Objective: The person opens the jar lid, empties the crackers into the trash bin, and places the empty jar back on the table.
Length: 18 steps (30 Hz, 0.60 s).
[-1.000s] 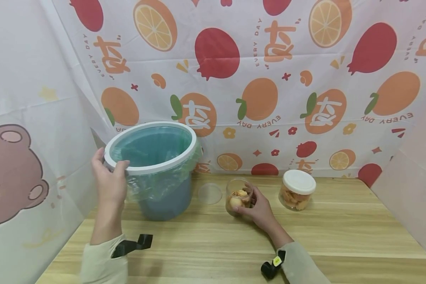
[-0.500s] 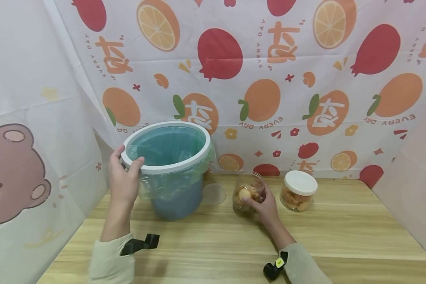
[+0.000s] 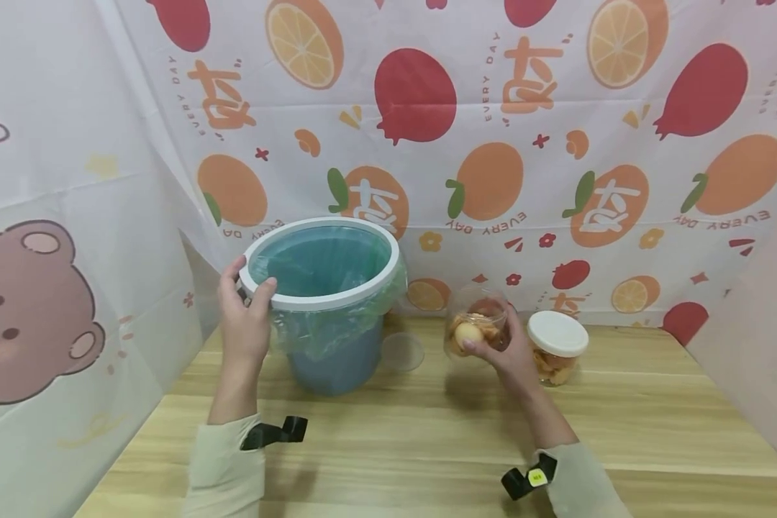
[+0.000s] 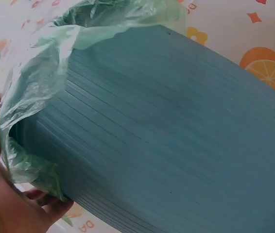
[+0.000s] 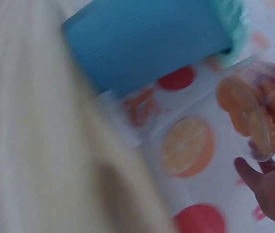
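Observation:
My left hand (image 3: 244,327) grips the white rim (image 3: 326,301) of a blue trash bin (image 3: 337,367) on its left side, thumb over the top. A thin green plastic bag (image 4: 40,92) lines the bin and hangs over its outside. In my right hand (image 3: 514,352) is a small clear jar (image 3: 475,324), lidless and held just above the table with a shadow below. Round, orange-tan snack pieces (image 5: 254,104) fill its lower part. Its fingers and thumb curl round the jar's side in the right wrist view.
A clear round lid (image 3: 403,352) lies flat between bin and jar. Behind my right hand stands a second jar (image 3: 558,345) with a white lid and similar snacks. A fruit-print cloth (image 3: 414,93) hangs at the back of the wooden table (image 3: 388,446).
My right hand has lifted the small jar off the table and moved it a little to the right. The bin's rim has shifted right, with my left hand still gripping it.

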Motion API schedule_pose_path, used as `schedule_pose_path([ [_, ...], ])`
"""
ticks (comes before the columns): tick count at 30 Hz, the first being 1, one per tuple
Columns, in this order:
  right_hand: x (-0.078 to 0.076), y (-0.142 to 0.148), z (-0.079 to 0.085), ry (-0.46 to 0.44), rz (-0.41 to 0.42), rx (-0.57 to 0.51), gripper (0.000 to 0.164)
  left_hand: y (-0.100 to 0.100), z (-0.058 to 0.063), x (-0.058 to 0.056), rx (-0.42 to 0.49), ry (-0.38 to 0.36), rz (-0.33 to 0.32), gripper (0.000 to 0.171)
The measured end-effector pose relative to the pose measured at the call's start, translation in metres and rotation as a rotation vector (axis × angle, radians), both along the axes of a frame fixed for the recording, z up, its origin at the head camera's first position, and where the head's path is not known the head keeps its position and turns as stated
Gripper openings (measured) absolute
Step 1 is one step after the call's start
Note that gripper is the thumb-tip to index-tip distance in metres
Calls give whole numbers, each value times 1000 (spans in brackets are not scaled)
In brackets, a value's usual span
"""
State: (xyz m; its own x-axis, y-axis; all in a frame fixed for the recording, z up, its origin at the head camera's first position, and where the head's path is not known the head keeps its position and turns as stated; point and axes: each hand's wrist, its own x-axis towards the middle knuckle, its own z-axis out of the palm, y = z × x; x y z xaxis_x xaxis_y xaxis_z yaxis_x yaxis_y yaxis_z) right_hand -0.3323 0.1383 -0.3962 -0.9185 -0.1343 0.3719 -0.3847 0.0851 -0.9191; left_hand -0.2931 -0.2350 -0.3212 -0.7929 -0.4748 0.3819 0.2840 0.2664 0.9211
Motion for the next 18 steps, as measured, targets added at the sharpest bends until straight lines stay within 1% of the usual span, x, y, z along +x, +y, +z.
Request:
schedule_pose_path([
  [3,7,3,24,30,30,15,77,0,-1,-3,10,26,3,62],
  [4,9,6,32,36,28,24,77,1,-1,-4,10,31,3,62],
  [5,11,8,39,41,21,33,77,3,-2,-6,12,33,3,62],
  [8,12,11,62,60,35,46,77,5,0,-9,12,37,5,62],
  [12,12,6,93,92,53,87,80,4,1,-10,23,12,23,61],
  [14,11,2,107,126,49,131,82,3,1,-10,32,-2,36,60],
  [18,3,-11,130,193,59,194,84,3,-2,-9,28,-18,47,60],
])
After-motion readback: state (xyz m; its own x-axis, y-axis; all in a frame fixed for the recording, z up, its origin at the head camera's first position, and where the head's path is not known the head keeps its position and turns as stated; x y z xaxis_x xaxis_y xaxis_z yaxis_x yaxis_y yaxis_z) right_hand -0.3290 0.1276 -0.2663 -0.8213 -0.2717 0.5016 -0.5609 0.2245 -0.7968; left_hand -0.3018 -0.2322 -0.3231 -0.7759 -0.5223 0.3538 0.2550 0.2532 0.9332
